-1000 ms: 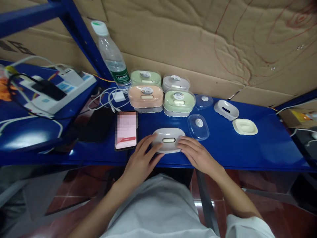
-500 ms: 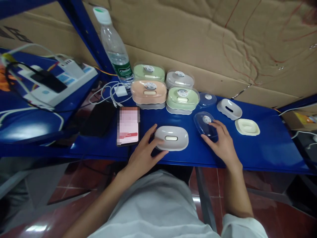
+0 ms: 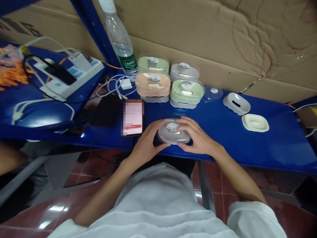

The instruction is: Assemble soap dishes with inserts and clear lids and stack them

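A grey oval soap box (image 3: 162, 136) sits near the table's front edge with a clear, stickered lid (image 3: 183, 133) over it. My left hand (image 3: 146, 140) is curled around its left end, fingers at the back and thumb at the front. From the right, my right hand (image 3: 198, 137) grips the clear lid, its fingertips on the top and thumb at the front rim. Whether the lid is fully seated I cannot tell. Farther right lie a grey slotted soap box part (image 3: 237, 105) and a cream tray (image 3: 255, 123). Another clear lid (image 3: 213, 94) rests behind.
Stacked lidded soap boxes, peach (image 3: 146, 86), green (image 3: 182, 90) and others, stand at the back. A phone (image 3: 133, 115), a dark flat object (image 3: 105, 110), a water bottle (image 3: 121, 46), white cables (image 3: 106, 86) and a power strip (image 3: 86, 72) are on the left. Cardboard (image 3: 198, 36) walls the back.
My right hand has brought the nearer clear lid left, from the table onto the grey soap box. My left hand stays at the box's left end. The view has shifted slightly.
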Demonstrator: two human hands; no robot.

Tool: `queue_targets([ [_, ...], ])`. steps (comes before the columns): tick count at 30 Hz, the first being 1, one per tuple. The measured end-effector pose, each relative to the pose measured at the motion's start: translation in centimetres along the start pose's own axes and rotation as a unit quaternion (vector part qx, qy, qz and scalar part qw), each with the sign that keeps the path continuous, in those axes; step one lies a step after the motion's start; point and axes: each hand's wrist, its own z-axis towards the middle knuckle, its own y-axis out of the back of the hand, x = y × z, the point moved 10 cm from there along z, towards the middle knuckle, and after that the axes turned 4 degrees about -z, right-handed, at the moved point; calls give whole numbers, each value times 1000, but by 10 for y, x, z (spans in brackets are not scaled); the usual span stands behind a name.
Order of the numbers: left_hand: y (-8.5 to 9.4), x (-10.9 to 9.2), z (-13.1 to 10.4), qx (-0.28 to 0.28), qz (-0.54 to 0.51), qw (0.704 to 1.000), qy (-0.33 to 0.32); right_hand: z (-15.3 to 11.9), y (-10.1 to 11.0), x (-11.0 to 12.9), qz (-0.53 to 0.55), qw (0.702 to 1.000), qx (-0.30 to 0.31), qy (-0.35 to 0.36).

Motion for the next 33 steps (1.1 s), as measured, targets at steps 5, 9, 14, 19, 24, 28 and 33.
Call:
queue_targets([
  [5, -4, 3, -1, 14, 9, 1000, 8, -12, -11, -1, -121, 992, 21, -21],
  [9, -6, 4, -2, 23, 14, 1000, 9, -21, -15, 10, -194, 980, 26, -35],
  [14, -7, 3, -2, 29, 18, 999, -4, -26, -17, 18, -219, 975, 9, -30],
  [19, -12, 0, -4, 37, 51, 998, -14, -27, -13, 20, -204, 977, -66, -5],
  [24, -7, -2, -7, -7, 44, 999, -11, -21, 22, 20, -167, 979, -110, 25],
  [28, -7, -4, -7, -7, 53, 998, -16, 12, 78, 1, -180, 970, -162, 21],
  [33, -14, -9, -7, 24, 132, 990, -36, 110, 113, -65, -203, 967, -152, -6],
])
